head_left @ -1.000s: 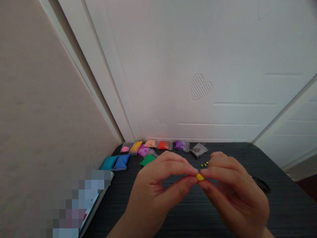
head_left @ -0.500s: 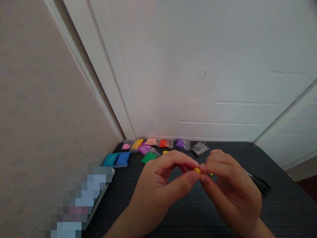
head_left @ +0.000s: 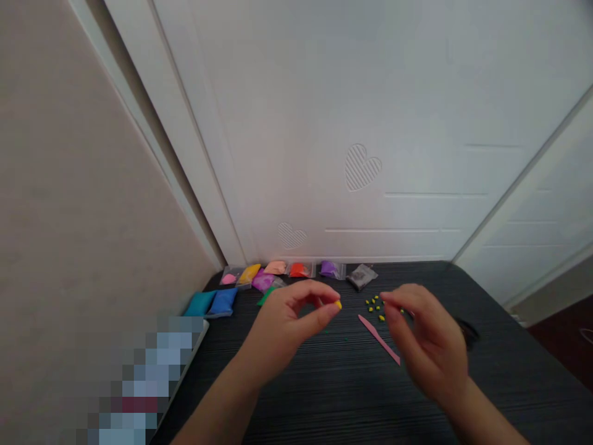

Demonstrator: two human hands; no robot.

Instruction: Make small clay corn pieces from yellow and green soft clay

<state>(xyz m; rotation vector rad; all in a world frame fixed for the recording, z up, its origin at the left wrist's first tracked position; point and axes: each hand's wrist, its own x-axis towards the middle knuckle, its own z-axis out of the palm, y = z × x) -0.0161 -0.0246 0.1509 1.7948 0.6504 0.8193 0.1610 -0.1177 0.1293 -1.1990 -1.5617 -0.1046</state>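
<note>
My left hand (head_left: 290, 318) pinches a small lump of yellow clay (head_left: 339, 305) between thumb and forefinger, above the dark table. Apart from it, to the right, my right hand (head_left: 428, 340) has its thumb and forefinger drawn together; whatever may be between those tips is too small to make out. Several tiny yellow and green clay bits (head_left: 371, 309) lie on the table just left of and behind the right fingertips. A pink plastic modelling knife (head_left: 380, 340) rests between the two hands, slanting toward the right wrist.
Along the table's back edge lie clay packets: orange-red (head_left: 299, 270), purple (head_left: 328, 269), grey (head_left: 362, 276) and others. Teal (head_left: 200, 303) and blue (head_left: 223, 301) packets sit at the left. Black-handled scissors (head_left: 469, 334) are partly behind the right hand. A white panel (head_left: 324, 123) rises behind the table (head_left: 324, 395).
My hands have parted: the left moved left with the yellow clay, and the right drew away from it. The pink knife and the small clay bits have come into view.
</note>
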